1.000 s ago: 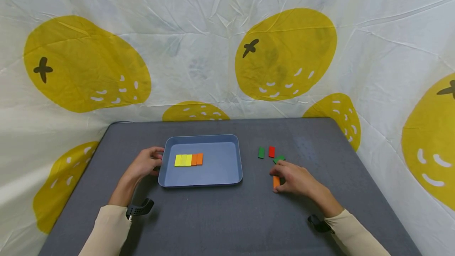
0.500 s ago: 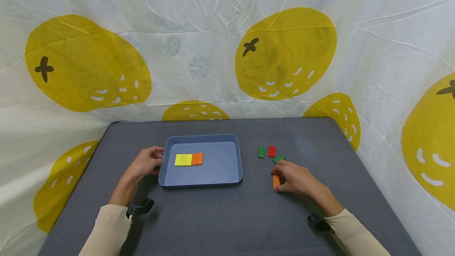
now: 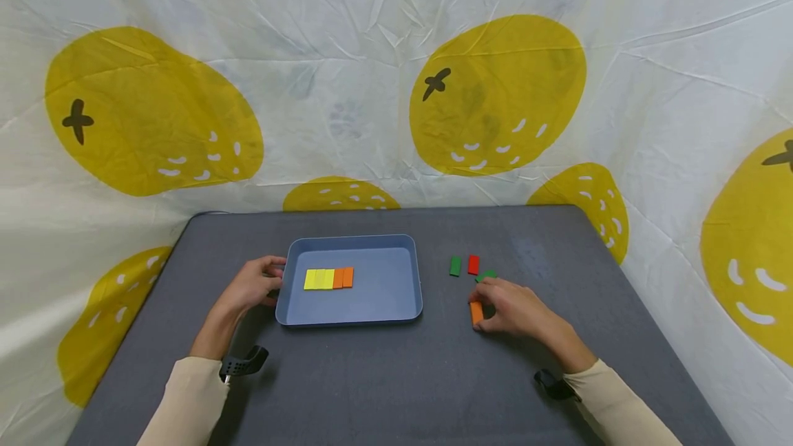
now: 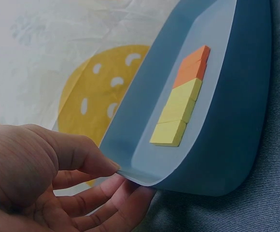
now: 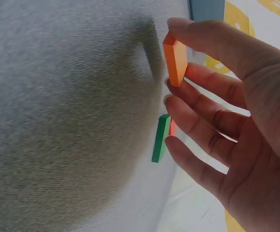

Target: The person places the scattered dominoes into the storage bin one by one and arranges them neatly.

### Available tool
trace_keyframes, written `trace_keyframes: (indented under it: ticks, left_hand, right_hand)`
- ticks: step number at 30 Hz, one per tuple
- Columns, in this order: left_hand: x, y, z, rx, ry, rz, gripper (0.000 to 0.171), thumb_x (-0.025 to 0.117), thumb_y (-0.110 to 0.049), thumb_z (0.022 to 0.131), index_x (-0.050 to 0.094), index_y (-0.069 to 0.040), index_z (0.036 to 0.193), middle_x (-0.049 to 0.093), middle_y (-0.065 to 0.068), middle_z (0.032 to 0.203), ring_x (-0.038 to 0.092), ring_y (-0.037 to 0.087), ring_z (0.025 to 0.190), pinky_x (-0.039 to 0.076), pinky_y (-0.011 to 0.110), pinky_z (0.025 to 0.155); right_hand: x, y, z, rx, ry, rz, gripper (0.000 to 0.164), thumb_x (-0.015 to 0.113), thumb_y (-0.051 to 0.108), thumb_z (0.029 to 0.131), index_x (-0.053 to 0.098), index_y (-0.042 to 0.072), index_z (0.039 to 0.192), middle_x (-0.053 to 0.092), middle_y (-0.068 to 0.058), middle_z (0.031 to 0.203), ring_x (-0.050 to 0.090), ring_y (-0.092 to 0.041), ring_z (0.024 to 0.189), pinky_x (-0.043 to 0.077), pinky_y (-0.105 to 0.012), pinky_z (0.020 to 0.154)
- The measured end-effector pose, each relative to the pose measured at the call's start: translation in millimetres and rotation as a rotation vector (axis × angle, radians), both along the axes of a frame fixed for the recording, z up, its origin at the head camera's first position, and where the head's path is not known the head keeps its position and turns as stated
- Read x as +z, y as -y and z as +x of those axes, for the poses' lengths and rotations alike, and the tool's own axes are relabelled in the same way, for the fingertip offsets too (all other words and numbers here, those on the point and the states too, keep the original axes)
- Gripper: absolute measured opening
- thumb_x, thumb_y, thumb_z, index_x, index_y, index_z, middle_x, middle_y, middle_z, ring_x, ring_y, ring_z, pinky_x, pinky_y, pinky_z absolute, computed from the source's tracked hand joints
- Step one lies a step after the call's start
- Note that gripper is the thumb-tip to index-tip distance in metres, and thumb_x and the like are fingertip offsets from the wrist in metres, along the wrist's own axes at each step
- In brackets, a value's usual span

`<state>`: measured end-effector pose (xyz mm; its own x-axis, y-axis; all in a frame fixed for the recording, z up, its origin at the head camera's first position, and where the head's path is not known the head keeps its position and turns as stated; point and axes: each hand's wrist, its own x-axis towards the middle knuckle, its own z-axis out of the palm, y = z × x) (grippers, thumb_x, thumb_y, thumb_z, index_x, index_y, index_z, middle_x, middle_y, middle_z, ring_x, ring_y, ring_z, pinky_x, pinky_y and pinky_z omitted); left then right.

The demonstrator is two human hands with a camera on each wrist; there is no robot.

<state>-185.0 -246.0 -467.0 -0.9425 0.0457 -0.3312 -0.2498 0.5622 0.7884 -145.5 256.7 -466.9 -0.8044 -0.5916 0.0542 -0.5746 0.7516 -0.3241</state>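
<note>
Orange, a tile [image 3: 476, 313] was held above the tabletop [image 3: 372, 391], lower right of centre in the head view, pinched between thumb and fingertips of the right grip [image 3: 514, 305]. At centre-left, a tray [image 3: 384, 296] was touched by the left grip [image 3: 250, 284], its fingers loosely bent.

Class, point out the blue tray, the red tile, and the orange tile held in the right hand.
Blue tray [image 3: 385, 288], head view: bare part of its inner floor.
Red tile [image 3: 473, 265], head view: middle of its upper face.
Orange tile [image 5: 175, 61], right wrist view: middle of its visible surface.
</note>
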Motion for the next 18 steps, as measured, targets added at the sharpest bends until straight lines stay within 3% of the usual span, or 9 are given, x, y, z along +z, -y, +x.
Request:
trace_keyframes:
  ticks: [18]
  left_hand:
    - [-0.2, 0, -0.9, 0.01, 0.013, 0.004, 0.052, 0.054, 0.001, 0.098, 0.043, 0.005, 0.148, 0.051, 0.03, 0.129, 0.061, 0.038, 0.104, 0.061, 0.048, 0.075]
  right_hand:
    - [18.2, 28, -27.1, 0.048, 0.007, -0.083, 0.039, 0.086, 0.03, 0.08, 0.074, 0.013, 0.113, 0.062, 0.005, 0.102, 0.066, -0.018, 0.091, 0.053, -0.031, 0.073]
